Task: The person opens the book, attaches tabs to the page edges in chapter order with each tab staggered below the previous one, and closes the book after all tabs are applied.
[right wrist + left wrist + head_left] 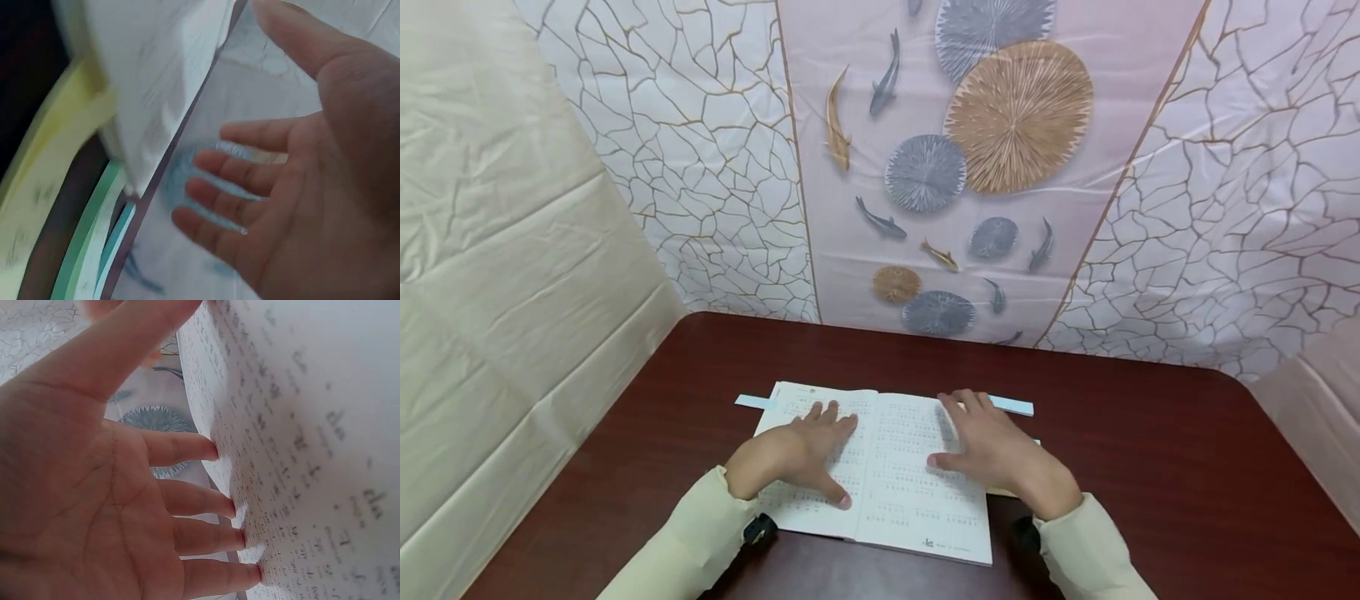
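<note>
An open book (917, 517) with printed white pages lies on the dark red-brown table. My left hand (808, 450) is spread over its left page, and in the left wrist view the extended fingertips (234, 539) touch the printed paper. Over the right page is my right hand (996, 446), thumb pointing in toward the middle fold. The right wrist view shows its fingers (212, 194) loosely extended beside the page edge (156, 94), with nothing between them.
A light blue strip (752, 402) sticks out past the book's upper left corner, another blue strip (1013, 407) past the upper right. Yellow (37, 212) and green strips (84, 244) show beside the right page. A patterned cloth backdrop (940, 250) hangs behind the table (1157, 467).
</note>
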Demonstrator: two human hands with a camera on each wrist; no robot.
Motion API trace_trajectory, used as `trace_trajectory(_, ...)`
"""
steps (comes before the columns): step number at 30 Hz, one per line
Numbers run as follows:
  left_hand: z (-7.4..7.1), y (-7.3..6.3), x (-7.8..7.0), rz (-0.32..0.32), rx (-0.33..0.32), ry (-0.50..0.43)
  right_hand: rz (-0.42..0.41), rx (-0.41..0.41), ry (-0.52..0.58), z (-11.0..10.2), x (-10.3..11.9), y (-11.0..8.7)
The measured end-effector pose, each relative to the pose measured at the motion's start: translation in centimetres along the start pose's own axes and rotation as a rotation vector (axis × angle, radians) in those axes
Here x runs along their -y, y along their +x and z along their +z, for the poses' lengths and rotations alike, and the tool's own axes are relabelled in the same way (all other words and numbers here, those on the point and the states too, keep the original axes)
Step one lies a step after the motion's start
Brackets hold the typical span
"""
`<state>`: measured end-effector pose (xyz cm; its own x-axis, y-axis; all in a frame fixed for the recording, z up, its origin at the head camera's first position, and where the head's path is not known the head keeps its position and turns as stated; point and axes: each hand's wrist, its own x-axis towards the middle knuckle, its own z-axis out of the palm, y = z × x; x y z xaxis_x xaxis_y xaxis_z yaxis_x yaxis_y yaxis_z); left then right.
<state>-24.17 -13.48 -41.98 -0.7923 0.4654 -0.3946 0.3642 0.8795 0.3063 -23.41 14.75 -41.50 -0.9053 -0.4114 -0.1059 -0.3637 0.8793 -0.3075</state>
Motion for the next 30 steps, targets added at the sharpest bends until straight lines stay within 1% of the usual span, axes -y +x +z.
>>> trace_trajectory(2, 0.1, 0.0, -0.1, -0.001, -0.002, 0.001, 0.046, 0.0, -0.052, -0.1, -0.7, -0.1)
trace_trajectory(4, 0.1, 0.1, -0.1, 0.001, -0.002, 0.004, 0.073, 0.003, -0.1, -0.1, -1.3, -0.2)
trace_trajectory(6, 0.2, 0.2, -0.1, 0.005, -0.001, 0.009, 0.093, 0.009, -0.121, 0.0, -1.8, -0.2)
trace_trajectory(9, 0.2, 0.2, -0.1, 0.011, 0.0, 0.004, 0.106, 0.021, -0.117, 0.3, -2.0, -0.2)
trace_trajectory(12, 0.2, 0.1, 0.0, 0.018, 0.002, -0.003, 0.136, 0.034, -0.084, 0.5, -1.8, -0.2)
trace_trajectory(14, 0.2, 0.1, 0.0, 0.023, -0.001, -0.006, 0.157, 0.036, -0.08, 0.7, -1.7, -0.2)
trace_trajectory(20, 0.3, 0.2, -0.2, 0.032, 0.0, -0.015, 0.201, 0.047, -0.136, 0.8, -1.1, -0.5)
trace_trajectory(23, 0.3, 0.3, -0.3, 0.038, 0.004, -0.013, 0.201, 0.051, -0.149, 0.9, -1.0, -1.0)
trace_trajectory(27, 0.2, 0.3, -0.5, 0.019, 0.001, 0.006, 0.167, 0.019, -0.132, 1.1, -0.8, -1.5)
trace_trajectory(30, 0.2, 0.3, -0.3, 0.011, 0.001, 0.002, 0.156, -0.001, -0.126, 1.3, -0.6, -1.6)
